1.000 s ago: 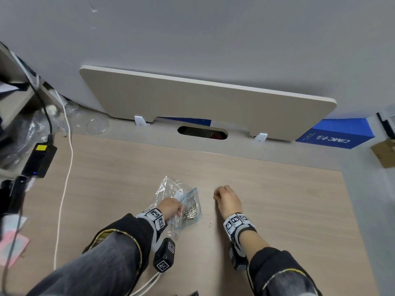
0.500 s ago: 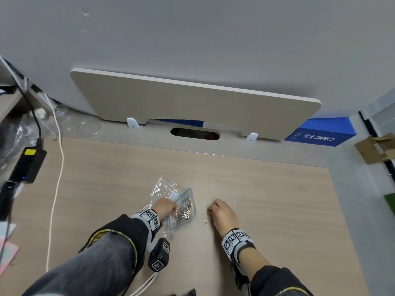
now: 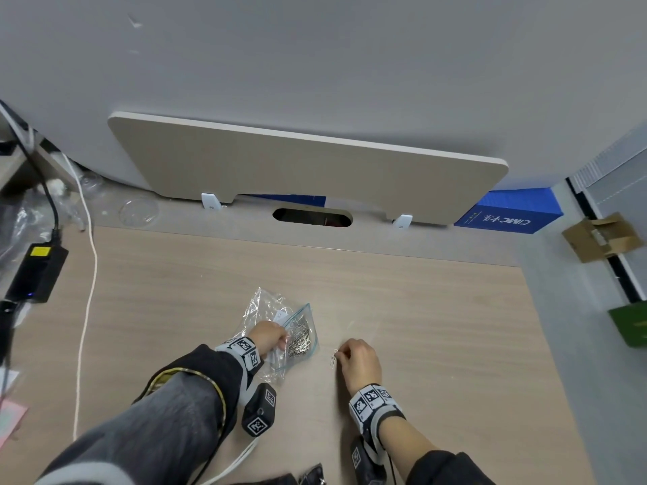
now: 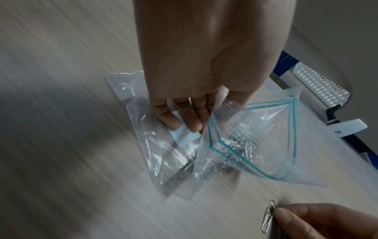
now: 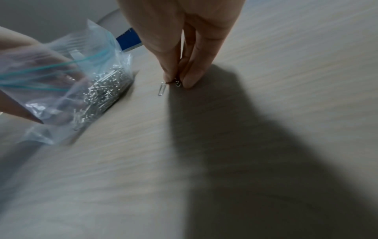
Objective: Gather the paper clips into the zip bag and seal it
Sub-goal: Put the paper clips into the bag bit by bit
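A clear zip bag (image 3: 304, 332) with a teal zip line lies on the wooden table (image 3: 437, 327), its mouth held open. Inside it is a heap of silver paper clips (image 4: 239, 145). My left hand (image 3: 283, 342) pinches the bag's mouth edge between thumb and fingers (image 4: 184, 118). To the bag's right, my right hand (image 3: 339, 355) pinches paper clips (image 5: 162, 89) at its fingertips (image 5: 189, 80), just above the table. One clip hangs down from the pinch (image 4: 267, 218). The bag (image 5: 81, 77) stands a short way left of that hand.
A crumpled clear wrapper (image 4: 163, 155) with a white label lies under the bag. A black power brick (image 3: 35, 271) and a white cable (image 3: 85, 309) lie at the far left. A blue box (image 3: 507, 213) and a cardboard box (image 3: 602, 236) sit beyond the table's right side.
My right hand drew back towards me to the loose clip that lay on the table and now pinches it. My left hand kept its hold on the bag.
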### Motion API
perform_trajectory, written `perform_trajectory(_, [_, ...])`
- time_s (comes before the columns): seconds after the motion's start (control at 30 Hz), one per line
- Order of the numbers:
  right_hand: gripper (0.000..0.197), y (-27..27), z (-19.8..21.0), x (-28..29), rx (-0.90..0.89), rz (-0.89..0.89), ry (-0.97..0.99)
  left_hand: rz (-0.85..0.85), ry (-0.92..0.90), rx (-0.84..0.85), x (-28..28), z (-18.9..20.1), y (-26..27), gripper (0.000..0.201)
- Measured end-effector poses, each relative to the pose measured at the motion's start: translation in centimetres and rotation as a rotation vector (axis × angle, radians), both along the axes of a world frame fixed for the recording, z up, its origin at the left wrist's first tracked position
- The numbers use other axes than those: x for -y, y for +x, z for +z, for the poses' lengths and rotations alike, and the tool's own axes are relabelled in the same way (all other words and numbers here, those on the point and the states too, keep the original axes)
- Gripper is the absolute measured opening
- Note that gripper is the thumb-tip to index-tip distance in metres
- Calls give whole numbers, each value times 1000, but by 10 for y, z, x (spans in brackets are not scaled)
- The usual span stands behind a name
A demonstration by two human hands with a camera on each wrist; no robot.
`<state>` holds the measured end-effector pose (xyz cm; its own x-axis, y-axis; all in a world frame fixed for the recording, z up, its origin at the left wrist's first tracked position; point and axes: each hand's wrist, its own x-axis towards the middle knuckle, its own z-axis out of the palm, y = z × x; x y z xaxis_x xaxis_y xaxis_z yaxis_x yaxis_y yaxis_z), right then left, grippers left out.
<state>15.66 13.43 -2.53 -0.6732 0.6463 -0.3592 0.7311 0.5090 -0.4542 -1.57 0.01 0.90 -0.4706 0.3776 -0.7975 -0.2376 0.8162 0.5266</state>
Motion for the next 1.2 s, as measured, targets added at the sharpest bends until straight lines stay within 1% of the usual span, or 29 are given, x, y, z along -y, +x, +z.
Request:
perform_trajectory(0.2, [28,-4,7,15,65,-61,-24,-5,-14,-3,-1,4,0,30])
perform_trajectory(0.33, [15,-5,6,19,84,5,-5,-13,-17,9,-1,6,0,28])
perform_trajectory(0.43, [12,-7,7,16,85,36,-5,-14,-25,16,-1,7,1,27])
perform_trajectory(0.57, [12,-12,11,9,124,57,-28,3,-34,2,-2,8,1,28])
perform_trajectory(0.7, [16,-18,13,5,176,88,-24,-17,-30,4,-3,9,2,27])
perform_trajectory(1.07, [17,-20,15,9,220,22,-20,-30,-31,4,-2,6,0,25])
perform_trajectory(1.2, [21,-21,13,10,236,57,-17,-30,-28,3,-2,7,0,25])
